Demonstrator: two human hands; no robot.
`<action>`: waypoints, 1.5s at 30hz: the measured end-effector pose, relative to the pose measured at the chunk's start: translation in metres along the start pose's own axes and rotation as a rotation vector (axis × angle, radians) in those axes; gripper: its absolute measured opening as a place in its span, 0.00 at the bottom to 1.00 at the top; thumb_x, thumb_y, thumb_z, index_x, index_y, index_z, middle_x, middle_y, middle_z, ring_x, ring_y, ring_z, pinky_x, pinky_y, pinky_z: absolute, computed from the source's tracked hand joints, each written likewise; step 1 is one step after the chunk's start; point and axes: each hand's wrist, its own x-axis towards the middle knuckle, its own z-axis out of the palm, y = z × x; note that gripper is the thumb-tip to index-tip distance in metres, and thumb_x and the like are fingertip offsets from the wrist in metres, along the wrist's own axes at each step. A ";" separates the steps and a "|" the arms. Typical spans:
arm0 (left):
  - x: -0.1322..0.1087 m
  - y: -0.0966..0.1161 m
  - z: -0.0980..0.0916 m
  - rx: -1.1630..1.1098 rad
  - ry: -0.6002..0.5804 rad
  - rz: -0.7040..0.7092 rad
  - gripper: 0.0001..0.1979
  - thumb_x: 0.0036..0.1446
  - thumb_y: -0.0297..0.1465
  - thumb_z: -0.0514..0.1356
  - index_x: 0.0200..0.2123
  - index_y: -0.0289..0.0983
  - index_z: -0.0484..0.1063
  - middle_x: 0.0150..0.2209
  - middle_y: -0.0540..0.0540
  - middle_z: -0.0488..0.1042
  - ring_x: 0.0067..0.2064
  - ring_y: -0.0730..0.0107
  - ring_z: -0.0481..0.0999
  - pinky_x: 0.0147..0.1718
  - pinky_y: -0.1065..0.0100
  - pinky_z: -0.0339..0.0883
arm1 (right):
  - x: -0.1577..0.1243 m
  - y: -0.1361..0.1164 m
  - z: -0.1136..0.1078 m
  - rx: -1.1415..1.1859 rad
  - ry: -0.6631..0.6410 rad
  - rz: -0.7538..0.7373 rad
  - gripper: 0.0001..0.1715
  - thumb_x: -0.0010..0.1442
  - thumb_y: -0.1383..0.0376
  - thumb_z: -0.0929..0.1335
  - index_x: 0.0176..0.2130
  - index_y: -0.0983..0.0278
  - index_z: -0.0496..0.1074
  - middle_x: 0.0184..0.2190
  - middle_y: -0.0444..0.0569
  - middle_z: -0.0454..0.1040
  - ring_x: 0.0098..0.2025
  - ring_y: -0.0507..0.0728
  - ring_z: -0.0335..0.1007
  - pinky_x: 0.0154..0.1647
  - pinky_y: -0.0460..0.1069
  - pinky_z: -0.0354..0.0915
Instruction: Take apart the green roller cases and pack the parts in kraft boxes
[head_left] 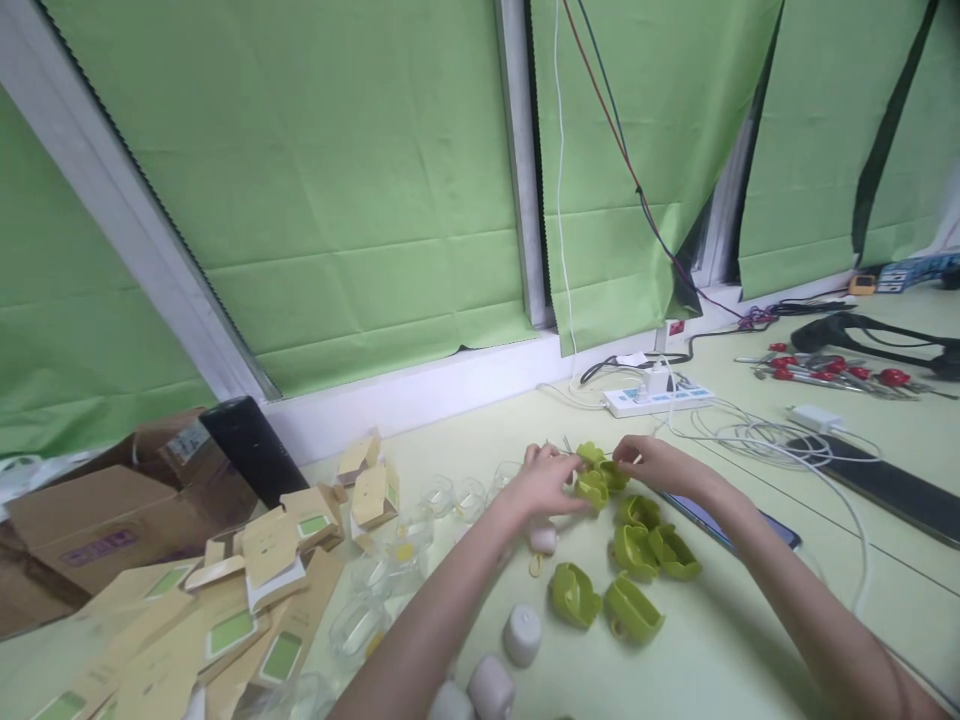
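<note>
My left hand (547,480) is at the far side of the table, its thumb and index finger around the edge of a green silicone cover (592,489). My right hand (651,463) is closed, with its fingertips on another green cover (614,476) right beside it. A third green cover (589,453) lies just behind these two. Nearer to me are several more loose green covers (634,548), shaped like small open cups. Below my left wrist lies a small whitish case (543,537) with a yellowish loop. More rounded white cases (523,634) stand closer to me.
Clear plastic shells (360,628) and a heap of beige card boxes (270,548) lie on the left. A cardboard box (120,520) stands behind them. A phone (772,528) lies under my right forearm. Farther right are a power strip (660,400), cables and red-handled tools (832,370).
</note>
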 end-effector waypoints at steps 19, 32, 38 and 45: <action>0.008 0.054 0.006 -0.036 -0.291 -0.090 0.12 0.58 0.39 0.56 0.35 0.36 0.74 0.35 0.49 0.76 0.40 0.66 0.74 0.49 0.53 0.62 | -0.005 0.005 0.013 0.024 0.129 -0.125 0.21 0.61 0.54 0.60 0.38 0.66 0.73 0.37 0.55 0.77 0.36 0.60 0.72 0.35 0.51 0.65; -0.013 0.031 -0.020 -0.075 0.030 -0.273 0.19 0.64 0.40 0.48 0.52 0.35 0.63 0.41 0.45 0.75 0.45 0.63 0.73 0.51 0.51 0.59 | -0.084 0.031 0.010 -0.106 -0.095 -0.182 0.23 0.53 0.56 0.67 0.48 0.59 0.71 0.40 0.50 0.77 0.39 0.61 0.74 0.37 0.51 0.69; -0.074 0.041 -0.051 -0.076 -0.116 -0.072 0.12 0.59 0.38 0.51 0.39 0.40 0.71 0.44 0.48 0.74 0.48 0.64 0.70 0.51 0.61 0.56 | -0.079 0.017 0.024 -0.173 0.213 -0.380 0.24 0.60 0.52 0.62 0.51 0.62 0.67 0.50 0.56 0.70 0.47 0.64 0.71 0.45 0.56 0.68; -0.102 0.045 -0.017 -0.040 -0.247 -0.013 0.25 0.51 0.45 0.60 0.51 0.44 0.66 0.45 0.46 0.71 0.45 0.60 0.71 0.40 0.65 0.62 | -0.118 -0.019 0.050 -0.162 -0.076 -0.481 0.18 0.57 0.56 0.65 0.47 0.56 0.69 0.41 0.49 0.73 0.33 0.58 0.74 0.32 0.51 0.69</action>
